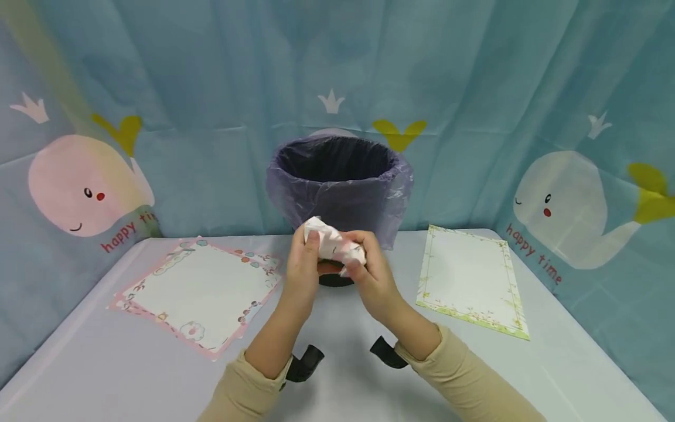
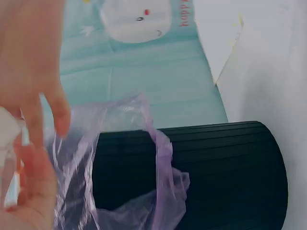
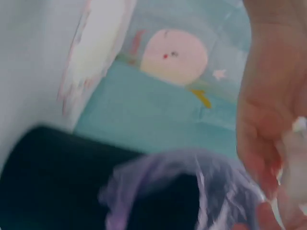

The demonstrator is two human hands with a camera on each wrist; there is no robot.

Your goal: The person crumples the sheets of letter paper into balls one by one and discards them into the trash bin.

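A crumpled sheet of white paper point(image 1: 333, 241) with bits of pink is held between both hands, in front of the trash bin. My left hand point(image 1: 302, 264) grips its left end, thumb on top. On the right end, the fingers of my right hand point(image 1: 375, 275) curl round the paper. Behind them stands the dark trash bin point(image 2: 225, 167), lined with a purple plastic bag point(image 1: 358, 202) folded over its rim. Both wrist views show the hands and the paper only in part, at the frame's edge, beside the bag.
Pink-bordered sheets of paper point(image 1: 211, 293) lie overlapping on the left of the white table point(image 1: 343, 381). On the right lies a sheet with a green floral border point(image 1: 469, 275). A blue curtain point(image 1: 211, 70) with printed whales hangs round the back and sides.
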